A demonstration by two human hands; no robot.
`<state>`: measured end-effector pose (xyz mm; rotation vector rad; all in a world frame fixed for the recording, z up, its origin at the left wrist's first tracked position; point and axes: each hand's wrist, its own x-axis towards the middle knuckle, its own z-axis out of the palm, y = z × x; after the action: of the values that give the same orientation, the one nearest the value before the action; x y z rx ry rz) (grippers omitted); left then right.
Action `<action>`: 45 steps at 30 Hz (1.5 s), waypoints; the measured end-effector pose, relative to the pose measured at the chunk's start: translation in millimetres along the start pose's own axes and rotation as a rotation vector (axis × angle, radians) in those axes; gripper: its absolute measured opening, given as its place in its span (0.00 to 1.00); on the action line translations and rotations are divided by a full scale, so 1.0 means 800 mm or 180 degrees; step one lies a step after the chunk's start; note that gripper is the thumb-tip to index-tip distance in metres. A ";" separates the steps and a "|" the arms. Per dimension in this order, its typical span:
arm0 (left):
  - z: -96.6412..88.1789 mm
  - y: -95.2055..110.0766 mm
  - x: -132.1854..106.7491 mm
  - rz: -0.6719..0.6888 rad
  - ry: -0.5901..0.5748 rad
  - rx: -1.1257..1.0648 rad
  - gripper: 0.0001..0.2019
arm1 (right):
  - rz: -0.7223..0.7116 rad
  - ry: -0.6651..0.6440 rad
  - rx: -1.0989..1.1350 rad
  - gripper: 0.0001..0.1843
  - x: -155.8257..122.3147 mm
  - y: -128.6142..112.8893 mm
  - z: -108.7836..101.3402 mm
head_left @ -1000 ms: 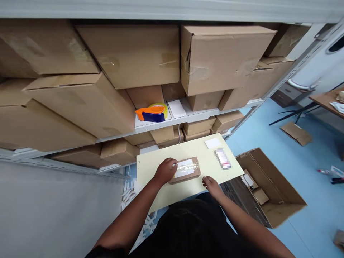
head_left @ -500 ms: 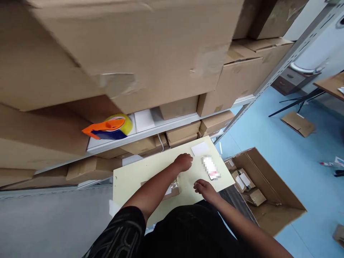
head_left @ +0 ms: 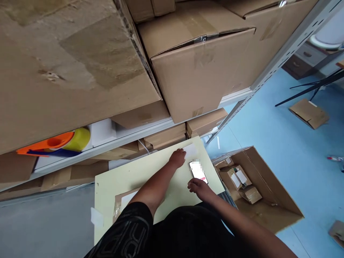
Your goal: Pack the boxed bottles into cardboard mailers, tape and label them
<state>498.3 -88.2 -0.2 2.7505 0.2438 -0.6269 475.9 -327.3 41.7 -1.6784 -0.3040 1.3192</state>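
My left hand point(head_left: 177, 158) is at the far part of the cream tabletop point(head_left: 158, 165), its bent fingers over the left edge of a piece of white paper point(head_left: 190, 151). My right hand point(head_left: 199, 188) is closed in a loose curl just in front of a phone point(head_left: 198, 171) with a lit, partly blurred screen. Nothing shows in the right fingers. Partly behind my left forearm lies a cardboard package point(head_left: 118, 200) with a white label.
Shelves with cardboard boxes point(head_left: 199, 71) rise beyond the table. An orange and blue tape dispenser point(head_left: 57, 141) with yellow tape sits on one shelf. To the right, a large open carton point(head_left: 274, 182) holds several small boxes. Flattened cardboard point(head_left: 309, 113) lies on the blue floor.
My left hand has moved onto the edge of the white paper, from which it was apart before. My right hand is now closer to the phone. The whole view has shifted to the right.
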 end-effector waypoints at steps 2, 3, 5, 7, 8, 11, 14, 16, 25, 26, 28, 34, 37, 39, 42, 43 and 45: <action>-0.001 -0.002 0.001 -0.0008 -0.0018 -0.0023 0.12 | 0.0070 -0.0007 0.0061 0.14 0.003 0.000 -0.001; -0.002 -0.003 0.002 -0.0010 -0.0027 -0.0030 0.11 | 0.0099 -0.0016 0.0082 0.14 0.004 -0.001 -0.002; -0.002 -0.005 0.003 -0.0001 -0.0045 -0.0035 0.12 | 0.0157 -0.0012 0.0140 0.14 0.005 -0.004 -0.003; -0.002 -0.007 0.003 0.0016 -0.0048 -0.0034 0.13 | 0.0203 0.0011 0.0211 0.13 0.005 -0.007 -0.005; -0.001 -0.007 0.003 0.0019 -0.0035 -0.0033 0.13 | 0.0214 0.0017 0.0245 0.13 0.005 -0.008 -0.006; 0.002 -0.007 0.000 -0.0044 0.0054 -0.0038 0.13 | 0.0228 0.0039 0.0292 0.14 0.006 -0.008 -0.009; 0.001 -0.005 -0.004 -0.0150 0.0200 -0.0045 0.12 | 0.0253 0.0102 0.0312 0.14 0.010 -0.005 -0.011; -0.005 -0.002 -0.007 -0.0181 0.0311 -0.0029 0.11 | 0.0265 0.0140 0.0319 0.15 0.015 -0.006 -0.016; -0.049 0.018 0.008 -0.0631 0.1802 -0.0720 0.23 | -0.0406 0.1328 -0.0977 0.15 0.076 -0.042 -0.083; -0.049 0.022 0.013 -0.0826 0.1824 -0.0982 0.26 | -0.0493 0.1477 -0.1117 0.17 0.087 -0.047 -0.090; -0.044 0.031 0.025 -0.1094 0.1782 -0.1497 0.27 | -0.0672 0.1675 -0.1259 0.22 0.109 -0.057 -0.101; -0.028 0.057 0.058 -0.1133 0.1997 -0.3167 0.22 | -0.1137 0.1632 -0.1475 0.26 0.157 -0.073 -0.122; -0.030 0.062 0.067 -0.1634 0.2077 -0.4399 0.17 | -0.1285 0.1339 -0.1747 0.25 0.161 -0.062 -0.121; -0.034 0.061 0.068 -0.2026 0.1866 -0.5201 0.19 | -0.1248 0.1308 -0.1649 0.25 0.157 -0.054 -0.118; -0.039 0.059 0.061 -0.2400 0.1358 -0.5829 0.28 | -0.1101 0.1367 -0.1173 0.26 0.143 -0.050 -0.117; -0.040 0.060 0.058 -0.2356 0.1219 -0.5933 0.30 | -0.1096 0.1380 -0.1027 0.26 0.137 -0.052 -0.120; -0.040 0.066 0.054 -0.1972 0.0999 -0.6098 0.33 | -0.1187 0.1411 -0.0853 0.26 0.125 -0.059 -0.127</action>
<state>561.7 -123.2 22.0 0.8341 1.0549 0.0849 618.0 -287.1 13.8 -1.9676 -0.5151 0.6314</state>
